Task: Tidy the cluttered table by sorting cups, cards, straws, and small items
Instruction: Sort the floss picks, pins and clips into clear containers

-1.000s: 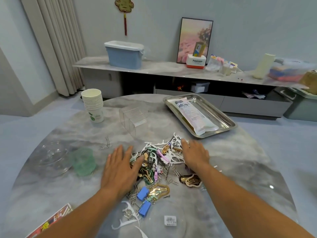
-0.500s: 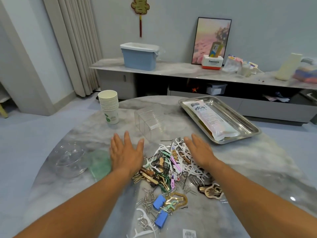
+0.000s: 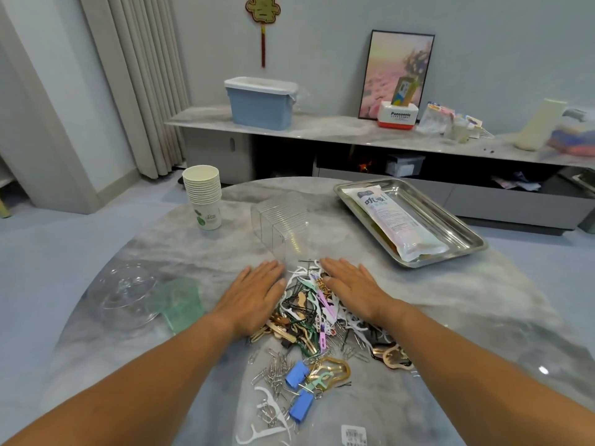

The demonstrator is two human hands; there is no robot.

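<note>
At frame centre, left hand [image 3: 254, 297] and right hand [image 3: 351, 286] lie flat, fingers straight, pressed on either side of the pile of small items [image 3: 314, 320] on the marble table [image 3: 450, 300]. Clear box [image 3: 280, 225] just above the fingertips. Paper cup stack [image 3: 203, 196] upper left; steel tray [image 3: 457, 233] with straw pack [image 3: 392, 220] upper right

Looks like someone's living room: round marble table [image 3: 450, 300] up close, long low TV-style cabinet [image 3: 322, 130] along the far wall, framed picture [image 3: 397, 72] leaning there, curtains [image 3: 138, 75] far left.
</note>
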